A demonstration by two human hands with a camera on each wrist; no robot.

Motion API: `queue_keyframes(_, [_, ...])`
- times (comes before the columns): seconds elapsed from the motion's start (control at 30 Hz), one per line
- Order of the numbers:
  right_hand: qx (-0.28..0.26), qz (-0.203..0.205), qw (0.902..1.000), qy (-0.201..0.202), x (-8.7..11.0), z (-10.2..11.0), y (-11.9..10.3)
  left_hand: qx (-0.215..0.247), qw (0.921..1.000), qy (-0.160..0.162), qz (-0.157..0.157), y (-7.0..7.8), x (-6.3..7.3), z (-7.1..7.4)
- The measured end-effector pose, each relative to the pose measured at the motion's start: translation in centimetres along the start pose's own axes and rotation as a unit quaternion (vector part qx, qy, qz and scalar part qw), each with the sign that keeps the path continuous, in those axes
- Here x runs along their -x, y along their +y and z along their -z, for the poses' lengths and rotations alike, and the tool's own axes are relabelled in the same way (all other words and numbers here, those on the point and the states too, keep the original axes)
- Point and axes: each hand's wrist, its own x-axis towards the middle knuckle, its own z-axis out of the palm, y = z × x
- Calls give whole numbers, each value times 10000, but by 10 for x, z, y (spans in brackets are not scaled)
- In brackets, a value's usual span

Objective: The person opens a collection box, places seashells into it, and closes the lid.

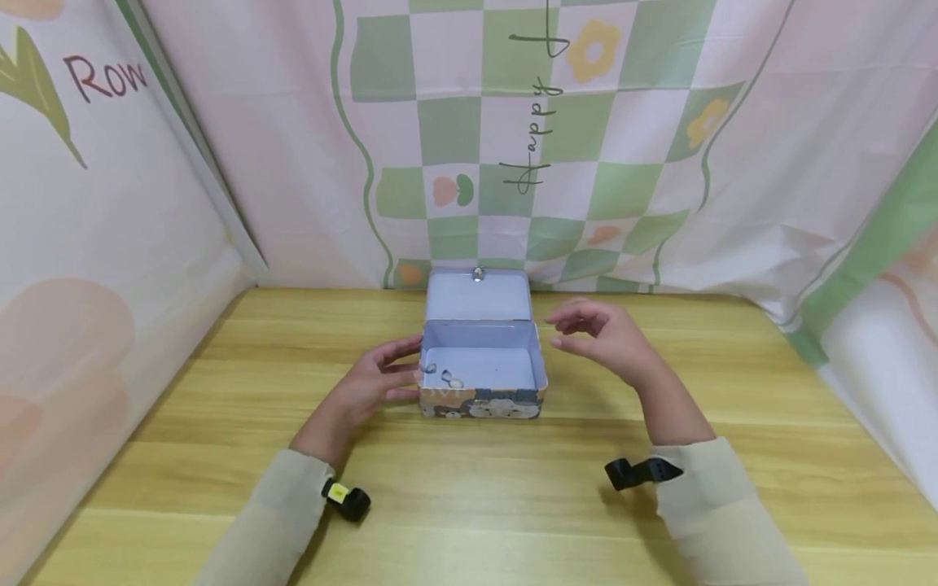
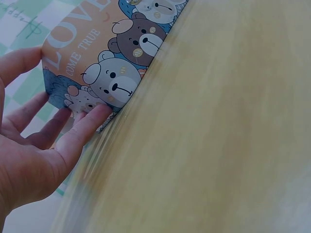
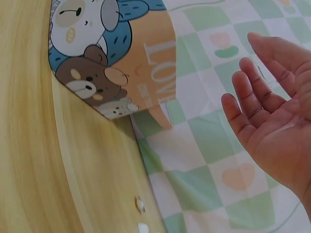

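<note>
A small tin box (image 1: 482, 403) with cartoon bears and "LOVE" lettering stands on the table, its hinged lid (image 1: 478, 295) raised at the back. Small shiny pieces (image 1: 451, 379) show inside at the near left, too small to identify. My left hand (image 1: 366, 387) has its fingers spread against the box's left end; in the left wrist view, fingertips (image 2: 104, 112) touch the printed side near a lower corner. To the right of the box and apart from it, my right hand (image 1: 604, 335) hovers with loosely bent fingers, palm turned inward and holding nothing.
The wooden table (image 1: 476, 496) meets a checkered cloth (image 1: 506, 130) behind the box. Curtain-like cloths also hang at left (image 1: 110, 268) and right (image 1: 879, 325). Small shiny bits (image 3: 140, 204) appear near the table's edge in the right wrist view.
</note>
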Motion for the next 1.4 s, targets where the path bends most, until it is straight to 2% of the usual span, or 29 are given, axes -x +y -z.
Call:
queue_keyframes(0.13, [-28, -121, 9998, 124, 7, 6, 1, 7, 10000, -19, -26, 0, 1, 0])
queue_keyframes(0.53, [-163, 44, 9982, 570, 23, 29, 21, 12, 10000, -10, -57, 0, 0, -1])
queue_keyframes(0.73, [-231, -149, 9967, 765, 32, 40, 30, 23, 10000, -24, -32, 0, 0, 0])
queue_keyframes(0.93, [-276, -245, 9954, 887, 39, 53, 48, -29, 10000, 9, -21, 0, 1, 0])
queue_keyframes(1.2, [-76, -620, 9923, 1070, 41, 63, 70, -32, 10000, -23, -44, 0, 1, -1])
queue_keyframes(1.4, [274, -836, 9905, 1052, 44, 71, 82, -5, 9999, -89, -91, 0, 1, 0])
